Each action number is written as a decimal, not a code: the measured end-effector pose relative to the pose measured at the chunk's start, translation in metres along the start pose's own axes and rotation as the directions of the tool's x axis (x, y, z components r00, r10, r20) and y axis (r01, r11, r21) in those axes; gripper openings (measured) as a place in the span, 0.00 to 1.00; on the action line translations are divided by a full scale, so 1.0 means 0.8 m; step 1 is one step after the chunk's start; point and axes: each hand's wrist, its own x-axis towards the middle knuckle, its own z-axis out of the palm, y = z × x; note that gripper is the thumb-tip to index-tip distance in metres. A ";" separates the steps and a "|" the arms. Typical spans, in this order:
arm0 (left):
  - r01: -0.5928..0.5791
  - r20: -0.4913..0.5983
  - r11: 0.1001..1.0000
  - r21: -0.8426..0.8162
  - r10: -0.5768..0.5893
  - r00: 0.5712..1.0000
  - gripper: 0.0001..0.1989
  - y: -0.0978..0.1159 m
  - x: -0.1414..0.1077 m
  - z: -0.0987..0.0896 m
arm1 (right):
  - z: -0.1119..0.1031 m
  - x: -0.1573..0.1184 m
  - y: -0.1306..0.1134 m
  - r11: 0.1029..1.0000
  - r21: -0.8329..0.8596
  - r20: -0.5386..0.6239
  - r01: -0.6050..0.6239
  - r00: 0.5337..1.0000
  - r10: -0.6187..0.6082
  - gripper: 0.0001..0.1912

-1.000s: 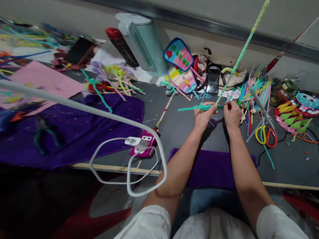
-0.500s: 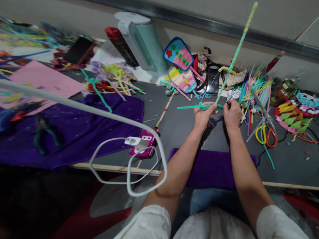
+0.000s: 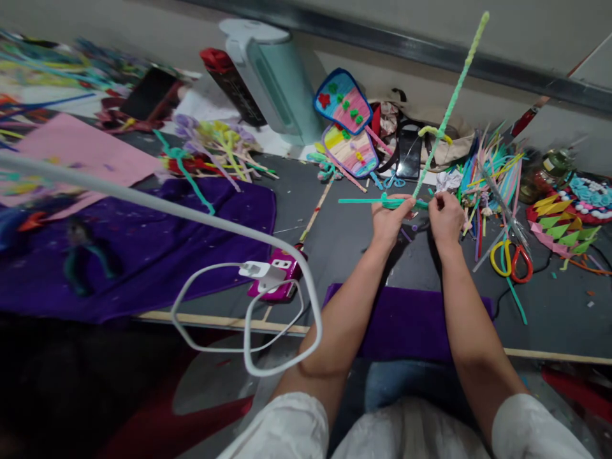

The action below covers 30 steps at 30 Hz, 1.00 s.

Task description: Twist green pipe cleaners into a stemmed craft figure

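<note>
My left hand (image 3: 393, 220) is closed around the lower end of a long twisted stem of pipe cleaners (image 3: 447, 118), pale yellow at its tip and mint green below. It leans up and to the right. A teal pipe cleaner (image 3: 359, 201) is bent around its base and sticks out to the left past my left hand. My right hand (image 3: 446, 220) is pinched at the right end of the teal pipe cleaner, close beside the left; its fingertips partly hide what they grip. Below the hands lies a folded purple cloth (image 3: 406, 322).
Scissors with yellow and red handles (image 3: 511, 261) and a bundle of pipe cleaners (image 3: 495, 169) lie to the right. A white cable (image 3: 229, 217) loops across the left, by a magenta power strip (image 3: 282, 280). Pliers (image 3: 86, 255) rest on purple cloth. Behind stands a teal pitcher (image 3: 287, 89).
The stem's tip has dipped slightly down and left. A bit of teal now shows above my right fingertips. Both hands stay in nearly the same place.
</note>
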 end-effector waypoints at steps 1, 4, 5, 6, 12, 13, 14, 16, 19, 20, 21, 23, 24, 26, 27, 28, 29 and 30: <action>0.007 -0.001 1.000 -0.004 -0.007 1.000 0.10 -0.001 0.002 -0.002 | 0.001 0.002 0.002 0.999 0.048 0.005 -0.022 1.000 0.022 0.07; 0.081 -0.005 0.995 -0.065 -0.082 0.997 0.12 -0.004 0.010 -0.009 | 0.003 0.008 0.008 0.950 0.296 0.061 -0.096 0.995 0.082 0.06; 0.120 -0.003 0.987 -0.102 -0.121 0.993 0.12 -0.006 0.014 -0.011 | 0.004 0.010 0.010 0.907 0.399 0.101 -0.136 0.989 0.104 0.06; 0.157 0.000 0.978 -0.138 -0.158 0.987 0.12 -0.008 0.017 -0.014 | 0.004 0.012 0.011 0.850 0.493 0.152 -0.187 0.980 0.127 0.06; 0.327 0.039 0.907 -0.267 -0.328 0.944 0.11 -0.016 0.027 -0.023 | 0.001 0.016 0.008 0.494 0.696 0.475 -0.520 0.850 0.226 0.08; 0.339 0.045 0.898 -0.279 -0.341 0.939 0.11 -0.017 0.027 -0.023 | 0.000 0.016 0.006 0.446 0.697 0.515 -0.561 0.825 0.232 0.08; 0.351 0.048 0.891 -0.287 -0.352 0.935 0.10 -0.018 0.028 -0.024 | 0.000 0.015 0.005 0.403 0.695 0.550 -0.595 0.801 0.236 0.08; 0.370 0.046 0.882 -0.293 -0.374 0.926 0.09 -0.018 0.028 -0.024 | 0.001 0.015 0.004 0.340 0.690 0.594 -0.639 0.768 0.237 0.07; 0.372 0.032 0.881 -0.292 -0.380 0.924 0.09 -0.018 0.028 -0.024 | 0.008 0.013 0.006 0.358 0.699 0.573 -0.619 0.784 0.239 0.06; 0.367 0.026 0.884 -0.288 -0.376 0.926 0.08 -0.017 0.027 -0.023 | 0.010 0.013 0.008 0.394 0.709 0.536 -0.585 0.810 0.237 0.07; 0.363 0.020 0.889 -0.280 -0.373 0.928 0.08 -0.016 0.027 -0.023 | 0.013 0.012 0.010 0.441 0.721 0.488 -0.535 0.843 0.225 0.07; 0.362 0.014 0.897 -0.255 -0.371 0.929 0.08 -0.015 0.025 -0.022 | 0.017 0.012 0.014 0.547 0.734 0.372 -0.402 0.912 0.170 0.12; 0.363 0.011 0.900 -0.243 -0.371 0.928 0.09 -0.014 0.025 -0.021 | 0.018 0.012 0.016 0.604 0.728 0.315 -0.324 0.941 0.125 0.14; 0.362 0.006 0.904 -0.225 -0.371 0.929 0.09 -0.013 0.024 -0.021 | 0.018 0.012 0.019 0.721 0.675 0.226 -0.159 0.974 0.003 0.16; 0.362 0.003 0.906 -0.220 -0.370 0.929 0.10 -0.013 0.023 -0.021 | 0.018 0.012 0.021 0.772 0.631 0.203 -0.080 0.977 -0.064 0.16; 0.359 -0.001 0.908 -0.216 -0.368 0.930 0.10 -0.013 0.023 -0.021 | 0.018 0.012 0.021 0.815 0.580 0.190 -0.008 0.974 -0.126 0.15; 0.355 -0.006 0.910 -0.213 -0.365 0.931 0.10 -0.013 0.023 -0.021 | 0.017 0.012 0.022 0.848 0.528 0.188 0.053 0.966 -0.177 0.15; 0.350 -0.011 0.913 -0.211 -0.360 0.933 0.10 -0.012 0.023 -0.021 | 0.017 0.012 0.022 0.872 0.479 0.192 0.098 0.958 -0.213 0.15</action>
